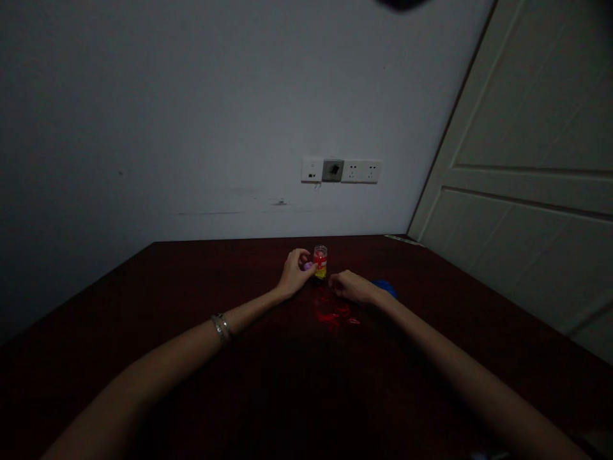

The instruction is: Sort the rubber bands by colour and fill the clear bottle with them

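A small clear glass jar (320, 253) with a red and yellow label stands upright on the dark red table. My left hand (295, 273) is curled at its left side, with a small purple round object (308, 266) between thumb and fingers. The thumb tip reaches the jar's label; I cannot tell whether it presses on it. Just right of the jar, my right hand (351, 285) is low over the table with its fingers pinched together. What lies in that pinch, if anything, is too dark to make out. Shiny red film-like material (335, 315) lies below the hands.
A blue crumpled item (384, 288) lies behind my right wrist, partly hidden. A thin patterned strip (403, 240) is at the table's far right edge. The wall behind carries a row of sockets (361, 171). A pale panelled door (527, 211) stands to the right.
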Demonstrator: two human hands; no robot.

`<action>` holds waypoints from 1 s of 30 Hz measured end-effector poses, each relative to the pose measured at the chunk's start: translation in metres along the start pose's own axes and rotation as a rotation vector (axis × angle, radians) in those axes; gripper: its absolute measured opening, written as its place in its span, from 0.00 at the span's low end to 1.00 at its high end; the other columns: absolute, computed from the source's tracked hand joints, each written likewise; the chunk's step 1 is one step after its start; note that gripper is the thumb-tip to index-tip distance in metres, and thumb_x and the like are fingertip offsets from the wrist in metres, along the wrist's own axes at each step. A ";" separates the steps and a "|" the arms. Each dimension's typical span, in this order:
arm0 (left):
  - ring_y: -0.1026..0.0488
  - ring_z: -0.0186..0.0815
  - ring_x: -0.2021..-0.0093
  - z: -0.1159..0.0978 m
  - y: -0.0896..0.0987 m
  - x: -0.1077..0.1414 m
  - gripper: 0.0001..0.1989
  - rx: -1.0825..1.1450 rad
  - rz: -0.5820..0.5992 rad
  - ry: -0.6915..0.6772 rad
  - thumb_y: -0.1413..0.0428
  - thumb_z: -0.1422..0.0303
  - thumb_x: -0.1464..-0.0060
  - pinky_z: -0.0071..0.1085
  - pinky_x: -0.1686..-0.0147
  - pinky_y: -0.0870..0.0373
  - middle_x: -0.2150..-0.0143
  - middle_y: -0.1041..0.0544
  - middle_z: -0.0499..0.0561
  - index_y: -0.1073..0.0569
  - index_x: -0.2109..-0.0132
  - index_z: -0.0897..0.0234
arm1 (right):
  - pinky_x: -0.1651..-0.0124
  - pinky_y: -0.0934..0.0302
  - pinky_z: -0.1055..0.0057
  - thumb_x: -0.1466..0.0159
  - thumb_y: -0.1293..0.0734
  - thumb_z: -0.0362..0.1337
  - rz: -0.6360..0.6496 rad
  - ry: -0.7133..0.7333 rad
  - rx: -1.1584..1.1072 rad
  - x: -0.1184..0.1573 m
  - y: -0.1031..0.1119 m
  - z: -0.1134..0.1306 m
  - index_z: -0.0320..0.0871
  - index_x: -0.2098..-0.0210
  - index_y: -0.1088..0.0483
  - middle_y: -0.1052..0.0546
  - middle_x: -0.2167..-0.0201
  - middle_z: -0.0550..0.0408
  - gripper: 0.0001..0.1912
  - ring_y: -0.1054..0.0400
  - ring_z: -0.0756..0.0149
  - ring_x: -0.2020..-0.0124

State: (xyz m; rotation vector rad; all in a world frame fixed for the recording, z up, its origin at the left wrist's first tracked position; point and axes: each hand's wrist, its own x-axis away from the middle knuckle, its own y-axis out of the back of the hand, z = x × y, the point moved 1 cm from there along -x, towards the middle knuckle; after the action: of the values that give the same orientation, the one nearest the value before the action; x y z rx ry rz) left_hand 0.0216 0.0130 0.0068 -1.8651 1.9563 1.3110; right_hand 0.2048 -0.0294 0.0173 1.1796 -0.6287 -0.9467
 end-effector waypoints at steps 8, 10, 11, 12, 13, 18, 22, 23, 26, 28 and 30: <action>0.31 0.34 0.62 -0.017 0.020 0.027 0.17 -0.300 0.679 -0.337 0.51 0.73 0.52 0.28 0.64 0.35 0.58 0.30 0.52 0.33 0.53 0.61 | 0.67 0.42 0.74 0.49 0.40 0.27 0.015 0.051 -0.156 0.043 -0.002 0.008 0.40 0.64 0.30 0.27 0.68 0.53 0.14 0.35 0.68 0.70; 0.29 0.36 0.62 -0.021 0.014 0.026 0.19 -0.438 0.758 -0.410 0.51 0.74 0.51 0.29 0.65 0.34 0.56 0.31 0.54 0.35 0.50 0.62 | 0.64 0.41 0.71 0.48 0.39 0.28 0.019 0.041 -0.163 0.056 -0.002 0.009 0.40 0.62 0.31 0.28 0.64 0.51 0.13 0.35 0.67 0.67; 0.29 0.37 0.64 -0.023 0.011 0.025 0.18 -0.504 0.791 -0.447 0.52 0.74 0.51 0.30 0.67 0.34 0.57 0.30 0.56 0.35 0.50 0.63 | 0.63 0.41 0.70 0.47 0.39 0.29 0.020 0.033 -0.166 0.063 -0.002 0.010 0.40 0.61 0.31 0.29 0.62 0.50 0.14 0.35 0.66 0.66; 0.28 0.38 0.66 -0.025 0.007 0.024 0.17 -0.557 0.816 -0.485 0.52 0.74 0.50 0.31 0.69 0.34 0.59 0.29 0.57 0.34 0.52 0.65 | 0.60 0.41 0.69 0.47 0.39 0.30 0.019 0.025 -0.170 0.068 -0.002 0.010 0.40 0.60 0.31 0.29 0.61 0.49 0.14 0.35 0.65 0.64; 0.28 0.38 0.68 -0.027 0.002 0.023 0.15 -0.598 0.829 -0.517 0.53 0.75 0.49 0.31 0.70 0.34 0.62 0.28 0.58 0.34 0.53 0.66 | 0.58 0.41 0.68 0.46 0.39 0.30 0.016 0.020 -0.174 0.073 -0.002 0.011 0.40 0.58 0.32 0.30 0.59 0.48 0.15 0.35 0.63 0.61; 0.27 0.39 0.70 -0.028 -0.013 0.020 0.08 -0.701 0.844 -0.563 0.54 0.78 0.48 0.32 0.71 0.33 0.68 0.27 0.59 0.31 0.62 0.70 | 0.53 0.42 0.66 0.47 0.37 0.32 0.007 0.007 -0.192 0.082 -0.003 0.015 0.40 0.50 0.37 0.35 0.51 0.45 0.24 0.38 0.60 0.54; 0.27 0.39 0.70 -0.026 -0.017 0.020 0.07 -0.749 0.842 -0.588 0.53 0.78 0.47 0.32 0.70 0.32 0.68 0.28 0.60 0.31 0.65 0.71 | 0.53 0.42 0.65 0.49 0.36 0.30 0.015 0.000 -0.194 0.077 -0.006 0.012 0.39 0.48 0.39 0.35 0.51 0.44 0.28 0.38 0.60 0.54; 0.27 0.39 0.70 -0.026 -0.016 0.020 0.07 -0.754 0.839 -0.589 0.53 0.78 0.47 0.32 0.70 0.32 0.69 0.28 0.60 0.31 0.65 0.71 | 0.54 0.42 0.66 0.49 0.37 0.29 0.015 -0.002 -0.199 0.075 -0.007 0.011 0.39 0.48 0.38 0.33 0.52 0.45 0.28 0.37 0.60 0.55; 0.28 0.37 0.69 -0.028 -0.012 0.020 0.07 -0.720 0.814 -0.573 0.53 0.77 0.47 0.30 0.70 0.33 0.67 0.28 0.59 0.31 0.65 0.70 | 0.58 0.40 0.68 0.49 0.38 0.28 0.000 -0.013 -0.200 0.069 -0.009 0.008 0.38 0.52 0.35 0.29 0.58 0.46 0.23 0.35 0.63 0.61; 0.28 0.37 0.68 -0.031 -0.006 0.020 0.06 -0.658 0.782 -0.527 0.52 0.75 0.48 0.29 0.71 0.34 0.65 0.29 0.57 0.30 0.65 0.67 | 0.60 0.40 0.69 0.49 0.38 0.28 -0.029 -0.010 -0.191 0.064 -0.009 0.008 0.38 0.56 0.32 0.28 0.62 0.48 0.19 0.34 0.63 0.64; 0.29 0.37 0.67 -0.034 -0.002 0.022 0.05 -0.575 0.778 -0.437 0.50 0.72 0.50 0.27 0.73 0.36 0.65 0.28 0.55 0.30 0.67 0.65 | 0.62 0.41 0.70 0.49 0.38 0.27 -0.047 0.005 -0.201 0.060 -0.010 0.009 0.39 0.60 0.30 0.27 0.66 0.49 0.16 0.35 0.64 0.66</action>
State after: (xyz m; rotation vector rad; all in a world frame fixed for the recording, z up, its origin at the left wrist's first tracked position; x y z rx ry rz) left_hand 0.0337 -0.0256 0.0131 -0.7633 2.2630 2.4413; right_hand 0.2235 -0.0871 0.0064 1.0209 -0.4913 -1.0221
